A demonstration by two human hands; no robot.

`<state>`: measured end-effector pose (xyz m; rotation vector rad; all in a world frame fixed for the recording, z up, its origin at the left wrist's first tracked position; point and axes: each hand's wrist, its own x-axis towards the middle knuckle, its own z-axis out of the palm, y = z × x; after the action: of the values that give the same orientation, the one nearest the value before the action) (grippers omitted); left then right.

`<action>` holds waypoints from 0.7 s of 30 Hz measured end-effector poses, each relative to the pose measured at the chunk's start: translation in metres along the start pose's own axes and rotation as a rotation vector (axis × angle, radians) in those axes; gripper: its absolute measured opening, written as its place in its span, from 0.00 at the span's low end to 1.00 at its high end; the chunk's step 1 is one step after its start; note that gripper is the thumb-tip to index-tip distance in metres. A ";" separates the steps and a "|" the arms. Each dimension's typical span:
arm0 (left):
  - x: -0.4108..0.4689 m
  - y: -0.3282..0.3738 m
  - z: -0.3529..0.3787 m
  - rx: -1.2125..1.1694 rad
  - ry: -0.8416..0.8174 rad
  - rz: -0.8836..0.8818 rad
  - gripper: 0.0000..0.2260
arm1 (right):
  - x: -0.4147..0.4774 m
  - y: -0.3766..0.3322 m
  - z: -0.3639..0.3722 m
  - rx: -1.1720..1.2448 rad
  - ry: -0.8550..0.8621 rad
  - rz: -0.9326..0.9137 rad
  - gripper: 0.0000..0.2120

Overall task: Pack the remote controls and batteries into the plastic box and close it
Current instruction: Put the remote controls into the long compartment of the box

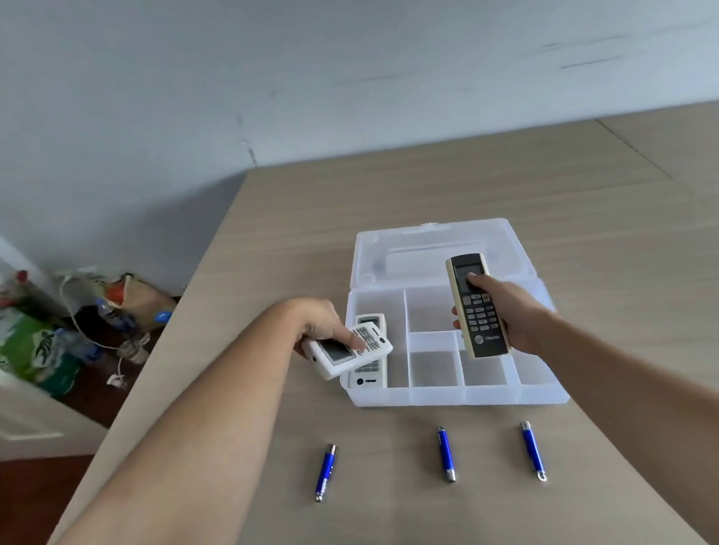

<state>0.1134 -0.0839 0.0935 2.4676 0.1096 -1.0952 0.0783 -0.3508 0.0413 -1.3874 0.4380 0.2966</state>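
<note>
Left hand point(319, 326) clamps a white remote point(347, 350) over the clear box's point(455, 390) 9 o'clock compartment | another white remote point(369, 375) lies inside | right hand point(511, 313) grips our black-faced remote point(478, 305) | three blue cylinders, seemingly batteries point(446, 453), at 6 o'clock on the table point(558, 176).

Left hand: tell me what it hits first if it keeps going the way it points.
The left hand, holding a white remote, points right toward the plastic box. It would likely meet the remote already in the left compartment first, though depth is unclear.

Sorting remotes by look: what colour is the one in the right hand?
Black face, cream edges, on the Trane remote; head view.
</note>
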 end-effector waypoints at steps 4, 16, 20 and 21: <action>0.006 -0.008 -0.023 -0.019 -0.063 -0.050 0.11 | 0.018 -0.005 0.024 -0.044 -0.031 -0.006 0.13; 0.059 0.002 -0.058 -0.526 0.095 0.359 0.01 | 0.053 0.001 0.039 -0.024 -0.009 0.016 0.12; 0.071 0.028 -0.049 -0.243 -0.140 0.345 0.03 | 0.059 0.006 0.040 0.002 0.013 0.043 0.12; 0.074 0.034 -0.047 -0.179 -0.188 0.324 0.04 | 0.060 0.007 0.039 0.007 0.015 0.048 0.13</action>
<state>0.2052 -0.1022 0.0799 2.1196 -0.2318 -1.1133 0.1332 -0.3141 0.0117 -1.3742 0.4848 0.3235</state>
